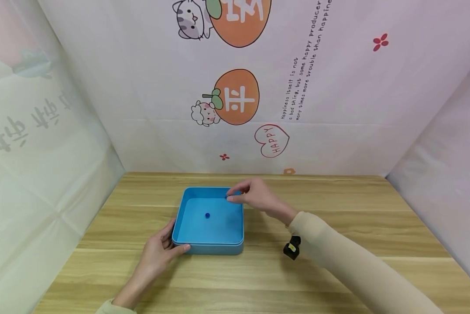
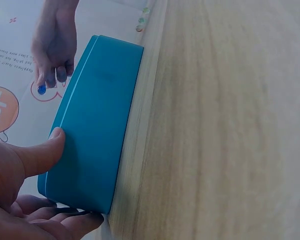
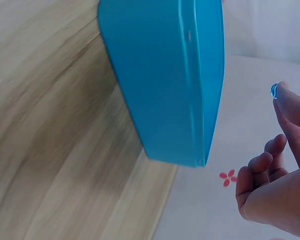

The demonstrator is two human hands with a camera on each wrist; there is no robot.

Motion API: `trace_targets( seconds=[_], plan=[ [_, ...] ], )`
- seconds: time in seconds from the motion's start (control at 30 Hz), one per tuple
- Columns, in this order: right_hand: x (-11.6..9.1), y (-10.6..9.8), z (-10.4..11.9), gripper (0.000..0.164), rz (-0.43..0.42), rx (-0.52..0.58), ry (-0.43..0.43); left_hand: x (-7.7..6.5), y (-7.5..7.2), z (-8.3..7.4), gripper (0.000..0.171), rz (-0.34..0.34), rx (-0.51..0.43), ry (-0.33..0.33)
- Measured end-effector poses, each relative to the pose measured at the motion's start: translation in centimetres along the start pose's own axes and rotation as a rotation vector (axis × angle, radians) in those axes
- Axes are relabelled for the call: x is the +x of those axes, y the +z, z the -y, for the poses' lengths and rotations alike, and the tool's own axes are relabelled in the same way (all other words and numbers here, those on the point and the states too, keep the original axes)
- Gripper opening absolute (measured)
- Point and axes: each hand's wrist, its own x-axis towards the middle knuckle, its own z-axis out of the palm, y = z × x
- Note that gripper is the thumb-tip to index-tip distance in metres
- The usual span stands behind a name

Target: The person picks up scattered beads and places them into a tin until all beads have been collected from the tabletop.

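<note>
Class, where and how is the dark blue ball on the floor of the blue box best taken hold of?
Probably by two opposite sides, in a light thumb-and-finger pinch from straight above. The dark blue ball looks small and round and lies away from the walls, leaving room on both sides; the raised walls of the blue box would hinder a low sideways reach.

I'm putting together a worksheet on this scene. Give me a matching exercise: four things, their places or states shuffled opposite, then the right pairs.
1. Left hand
2. Right hand
3. Blue box
4. Dark blue ball

A. Pinches a small ball
B. Lies inside the box
C. Grips the box's near left corner
D. Stands on the wooden table

Pairs: 1-C, 2-A, 3-D, 4-B
</note>
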Motion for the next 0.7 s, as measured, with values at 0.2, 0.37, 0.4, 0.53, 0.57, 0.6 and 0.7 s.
trace_targets(
  seconds=[0.2, 0.37, 0.4, 0.53, 0.57, 0.6, 0.7],
  plan=[
    [1.2, 1.5, 1.0, 0.013, 0.019, -0.038, -0.016, -0.1, 0.0, -0.2, 0.093, -0.003, 0.014, -0.001],
    [2.0, 2.7, 1.3, 0.011, 0.02, -0.051, -0.028, -0.1, 0.0, 0.0, 0.091, 0.0, 0.0, -0.001],
    [2.1, 3.0, 1.3, 0.01, 0.023, -0.049, -0.027, -0.1, 0.0, 0.0, 0.091, 0.002, -0.006, -0.001],
    [2.6, 3.8, 1.7, 0.011, 0.041, -0.048, -0.015, -0.1, -0.1, 0.0, 0.091, 0.006, -0.018, -0.003],
    [2.7, 4.0, 1.9, 0.011, 0.048, -0.052, -0.013, -0.1, -0.1, 0.0, 0.091, 0.007, -0.02, -0.004],
    [2.8, 4.1, 2.0, 0.011, 0.054, -0.055, -0.011, -0.1, -0.1, -0.1, 0.091, 0.008, -0.021, -0.004],
    [3.1, 4.5, 2.4, 0.012, 0.061, -0.069, -0.009, -0.2, -0.1, -0.1, 0.091, 0.009, -0.023, -0.003]
  ],
)
